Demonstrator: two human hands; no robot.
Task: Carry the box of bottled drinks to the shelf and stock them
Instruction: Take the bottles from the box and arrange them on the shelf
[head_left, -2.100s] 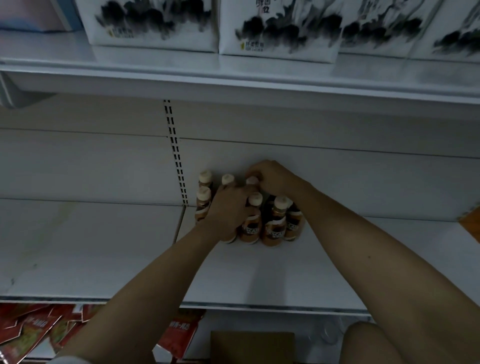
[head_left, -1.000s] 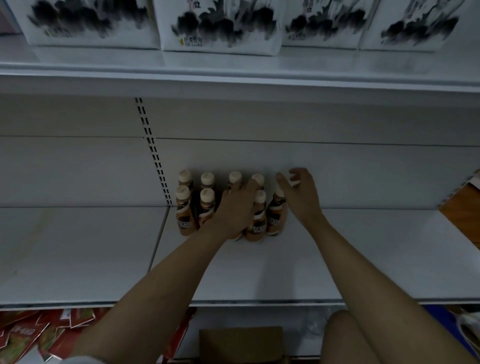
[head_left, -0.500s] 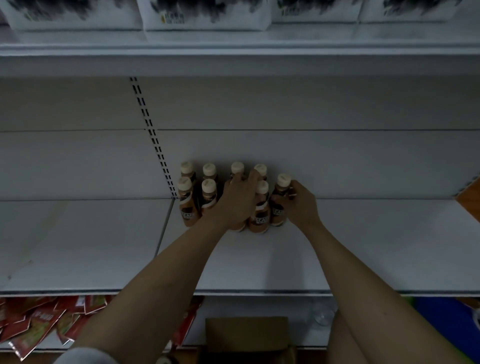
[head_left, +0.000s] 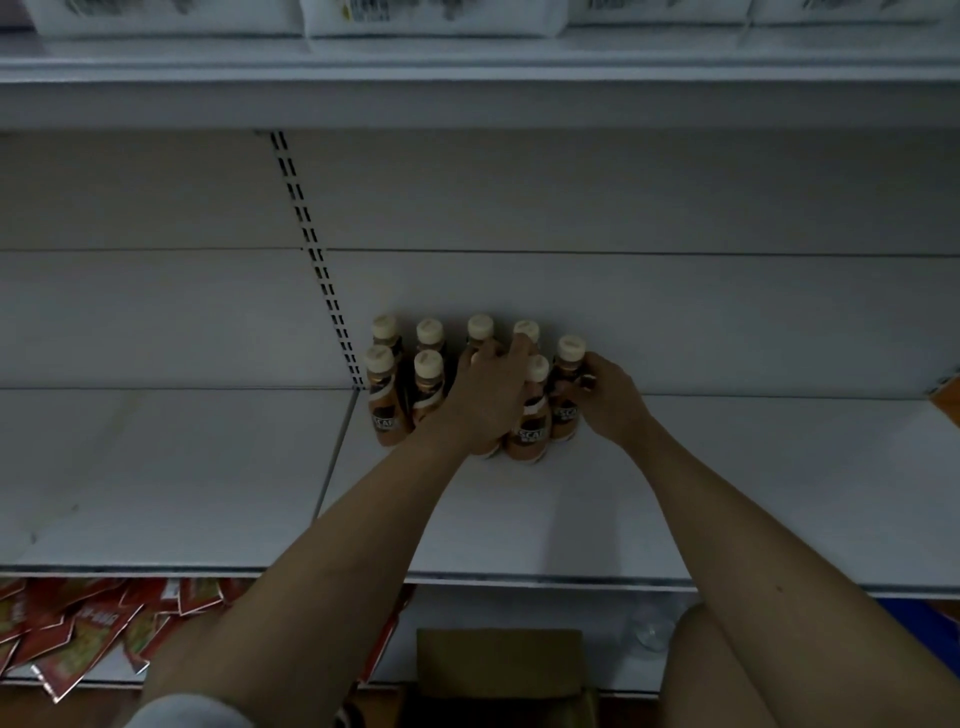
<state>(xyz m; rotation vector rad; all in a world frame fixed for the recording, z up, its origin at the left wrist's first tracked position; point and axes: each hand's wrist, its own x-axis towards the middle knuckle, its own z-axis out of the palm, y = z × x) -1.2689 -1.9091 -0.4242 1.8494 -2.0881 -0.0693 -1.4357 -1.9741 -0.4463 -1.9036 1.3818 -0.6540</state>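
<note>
Right hand (head_left: 610, 400), grip holding the cream-capped brown plastic bottle (head_left: 566, 389), should nudge it squarely toward nine o'clock while the left hand (head_left: 483, 400), grip wrapped around a hidden bottle, steadies the cluster.

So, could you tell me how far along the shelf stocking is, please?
Done: a cluster of bottles stands upright at the back of the shelf. In hand: the left hand rests on the middle bottles while the right hand grips the rightmost bottle, setting it in line. Left: most of the shelf is bare; whether the box below holds more is hidden.
</note>
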